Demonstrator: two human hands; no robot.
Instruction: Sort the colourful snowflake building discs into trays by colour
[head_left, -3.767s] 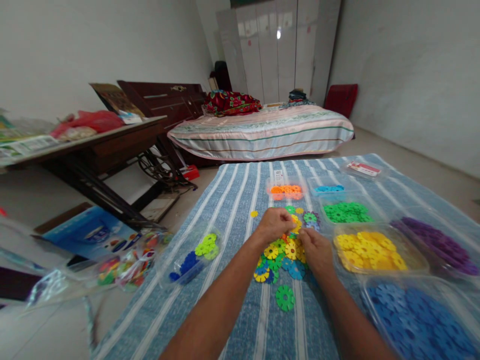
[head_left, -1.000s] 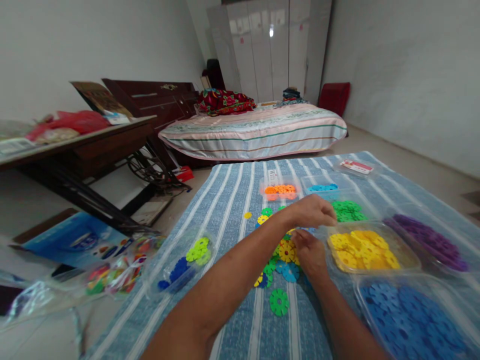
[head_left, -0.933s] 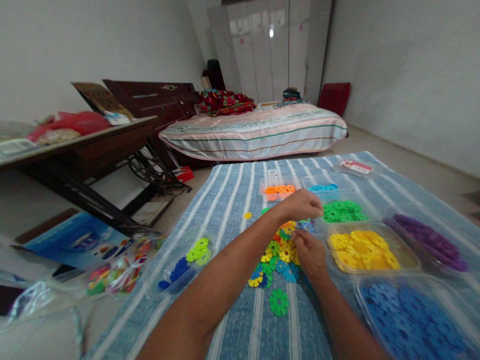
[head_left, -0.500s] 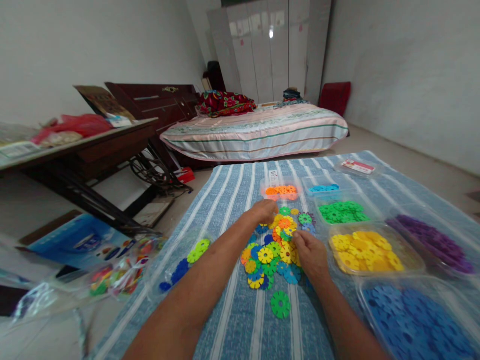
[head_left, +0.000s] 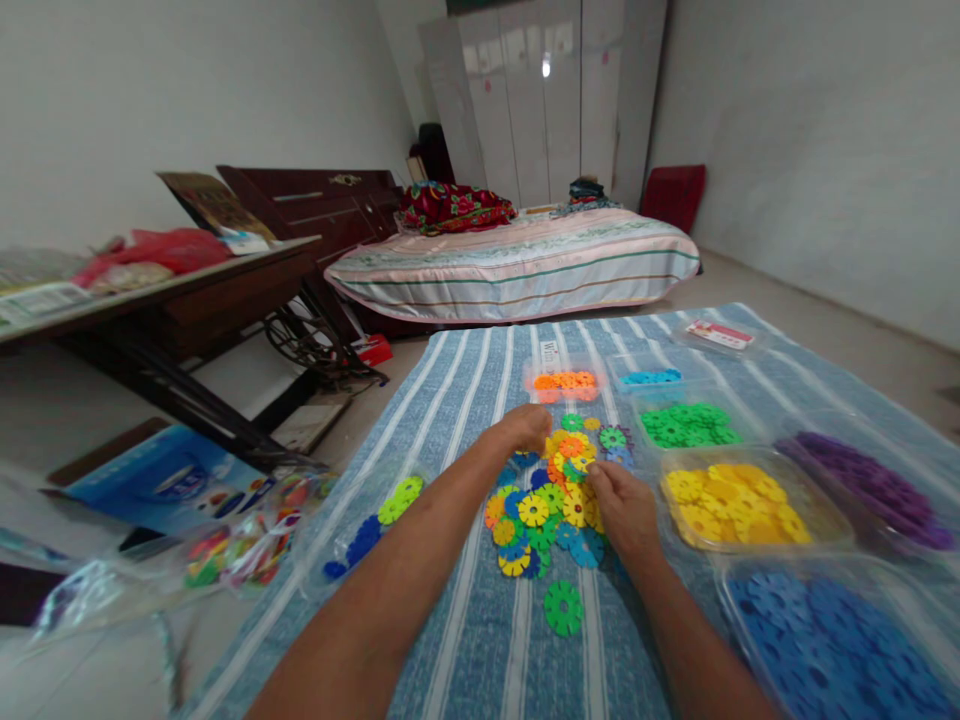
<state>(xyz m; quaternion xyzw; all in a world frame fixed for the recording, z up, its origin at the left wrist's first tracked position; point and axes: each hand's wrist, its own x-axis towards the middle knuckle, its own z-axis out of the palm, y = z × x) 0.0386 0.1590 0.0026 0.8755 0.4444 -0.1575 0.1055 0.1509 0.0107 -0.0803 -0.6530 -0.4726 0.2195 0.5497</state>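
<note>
A mixed pile of notched plastic snowflake discs [head_left: 533,510], yellow, green, orange and blue, lies between my hands on the striped cloth. At the pile's upper left is my left hand [head_left: 528,430], its fingers curled down; what they hold, if anything, is hidden. On the right edge rests my right hand [head_left: 621,502], thumb and fingers pinched together beside yellow discs [head_left: 576,503]. Whether a disc is in that pinch cannot be made out. A single green disc [head_left: 563,608] lies apart, nearer to me. Partly behind my left forearm is a clear tray [head_left: 319,575] with lime and dark blue discs.
Clear boxes hold sorted discs: orange [head_left: 564,386], light blue [head_left: 651,377], green [head_left: 690,424], yellow [head_left: 735,505], purple [head_left: 866,483] and blue [head_left: 832,640]. A lidded box [head_left: 718,336] sits at the back right. Left stands a sewing-machine table [head_left: 202,285]; beyond is a bed [head_left: 510,265].
The whole view has shifted very slightly to the right. Both hands stay at the pile, my left hand a touch lower; the discs look the same.
</note>
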